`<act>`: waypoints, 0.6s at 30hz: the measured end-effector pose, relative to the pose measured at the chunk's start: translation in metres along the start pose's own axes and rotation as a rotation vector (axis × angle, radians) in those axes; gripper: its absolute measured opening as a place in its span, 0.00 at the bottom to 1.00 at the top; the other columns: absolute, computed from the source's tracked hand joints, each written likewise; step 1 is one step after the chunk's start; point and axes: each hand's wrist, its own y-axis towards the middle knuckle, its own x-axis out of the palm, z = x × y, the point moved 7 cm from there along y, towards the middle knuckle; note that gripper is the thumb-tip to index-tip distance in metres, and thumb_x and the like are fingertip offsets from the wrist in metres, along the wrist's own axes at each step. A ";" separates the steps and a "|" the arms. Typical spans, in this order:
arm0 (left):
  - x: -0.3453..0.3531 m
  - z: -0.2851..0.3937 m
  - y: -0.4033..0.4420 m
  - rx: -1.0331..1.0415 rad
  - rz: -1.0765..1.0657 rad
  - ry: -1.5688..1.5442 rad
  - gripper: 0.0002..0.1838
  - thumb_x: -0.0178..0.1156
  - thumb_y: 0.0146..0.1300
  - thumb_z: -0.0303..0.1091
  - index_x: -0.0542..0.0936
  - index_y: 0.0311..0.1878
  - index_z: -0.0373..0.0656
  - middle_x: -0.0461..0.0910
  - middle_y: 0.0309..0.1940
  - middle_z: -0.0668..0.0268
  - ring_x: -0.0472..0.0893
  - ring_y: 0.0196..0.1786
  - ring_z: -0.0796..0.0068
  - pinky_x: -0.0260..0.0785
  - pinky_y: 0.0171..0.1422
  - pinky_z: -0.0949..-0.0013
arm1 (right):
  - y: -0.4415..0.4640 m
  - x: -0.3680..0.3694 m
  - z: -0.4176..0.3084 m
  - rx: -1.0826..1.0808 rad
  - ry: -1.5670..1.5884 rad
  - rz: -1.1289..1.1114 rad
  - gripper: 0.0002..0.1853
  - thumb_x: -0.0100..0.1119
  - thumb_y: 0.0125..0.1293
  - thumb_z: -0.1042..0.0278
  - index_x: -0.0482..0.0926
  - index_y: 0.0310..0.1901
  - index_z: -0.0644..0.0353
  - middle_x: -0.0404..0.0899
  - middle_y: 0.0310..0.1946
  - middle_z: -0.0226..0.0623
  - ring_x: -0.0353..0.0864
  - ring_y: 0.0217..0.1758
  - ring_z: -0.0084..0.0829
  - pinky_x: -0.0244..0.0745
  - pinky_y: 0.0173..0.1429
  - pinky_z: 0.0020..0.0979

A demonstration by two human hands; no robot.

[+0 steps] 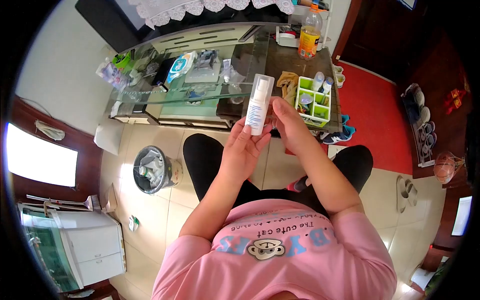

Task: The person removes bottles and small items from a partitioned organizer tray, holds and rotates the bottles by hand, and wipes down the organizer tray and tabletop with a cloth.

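Note:
A slim white pump bottle (pixel 255 112) with a clear cap and blue lines of print stands nearly upright, tilted slightly right, in front of me. My left hand (pixel 242 147) is closed around its lower part, the thumb lying on the front. Close against the bottle's right side is my right hand (pixel 290 125), its thumb stretched upward and not pressed on the bottle. The other right fingers are partly hidden behind the bottle, so whether they touch it I cannot tell.
Beyond my hands stands a glass-topped stand (pixel 220 92) with a wipes pack (pixel 181 66). A white-and-green organizer (pixel 321 120), a brown cloth (pixel 287 82) and an orange-labelled drink bottle (pixel 309 37) sit to the right. A lined bin (pixel 172 172) is on the floor at left.

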 end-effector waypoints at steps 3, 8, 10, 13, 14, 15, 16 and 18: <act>-0.003 -0.001 0.001 -0.043 -0.033 -0.157 0.19 0.44 0.72 0.38 0.65 0.60 0.36 0.71 0.57 0.54 0.75 0.58 0.61 0.72 0.61 0.63 | 0.002 0.003 0.006 0.057 0.030 -0.092 0.24 0.47 0.70 0.48 0.73 0.54 0.61 0.77 0.47 0.33 0.76 0.49 0.25 0.68 0.56 0.30; -0.001 -0.001 -0.002 -0.089 -0.040 -0.310 0.21 0.43 0.73 0.40 0.65 0.61 0.35 0.72 0.56 0.53 0.75 0.58 0.62 0.72 0.61 0.65 | 0.001 0.002 0.018 0.105 0.020 -0.079 0.24 0.47 0.70 0.49 0.74 0.55 0.61 0.77 0.45 0.31 0.74 0.48 0.22 0.67 0.56 0.27; 0.000 -0.001 -0.003 -0.096 -0.033 -0.332 0.21 0.43 0.73 0.40 0.64 0.61 0.33 0.73 0.55 0.52 0.76 0.57 0.63 0.73 0.60 0.66 | 0.000 0.005 0.015 0.107 0.055 -0.070 0.22 0.48 0.70 0.51 0.75 0.53 0.61 0.77 0.42 0.30 0.74 0.45 0.21 0.67 0.54 0.26; 0.000 -0.003 -0.003 -0.106 -0.042 -0.372 0.22 0.41 0.73 0.42 0.65 0.61 0.34 0.73 0.55 0.52 0.76 0.57 0.63 0.73 0.60 0.65 | -0.001 0.010 0.008 0.122 0.041 -0.136 0.20 0.49 0.70 0.55 0.75 0.53 0.62 0.77 0.41 0.29 0.74 0.44 0.21 0.67 0.54 0.26; 0.000 -0.003 -0.003 -0.115 -0.052 -0.383 0.23 0.40 0.73 0.43 0.65 0.61 0.34 0.73 0.55 0.52 0.76 0.57 0.63 0.72 0.60 0.65 | -0.001 0.010 0.008 0.121 0.041 -0.136 0.20 0.49 0.70 0.55 0.75 0.53 0.62 0.77 0.41 0.29 0.74 0.44 0.21 0.67 0.54 0.26; 0.000 -0.004 -0.003 -0.124 -0.062 -0.395 0.23 0.39 0.74 0.44 0.65 0.61 0.34 0.73 0.55 0.52 0.76 0.57 0.62 0.72 0.60 0.64 | -0.002 0.010 0.009 0.135 0.042 -0.131 0.19 0.49 0.69 0.57 0.75 0.53 0.62 0.77 0.40 0.29 0.74 0.44 0.21 0.67 0.54 0.25; -0.003 -0.006 -0.003 -0.123 -0.062 -0.395 0.23 0.39 0.74 0.44 0.65 0.61 0.34 0.73 0.55 0.52 0.76 0.57 0.62 0.72 0.60 0.64 | -0.002 0.010 0.010 0.150 0.044 -0.125 0.17 0.50 0.68 0.60 0.75 0.52 0.62 0.77 0.40 0.30 0.74 0.44 0.21 0.67 0.54 0.25; -0.005 -0.010 -0.003 -0.152 -0.099 -0.432 0.23 0.39 0.73 0.45 0.65 0.61 0.36 0.74 0.55 0.53 0.77 0.56 0.62 0.72 0.59 0.63 | -0.001 0.011 0.009 0.147 0.047 -0.126 0.17 0.51 0.67 0.61 0.75 0.52 0.63 0.77 0.40 0.30 0.74 0.44 0.21 0.67 0.54 0.25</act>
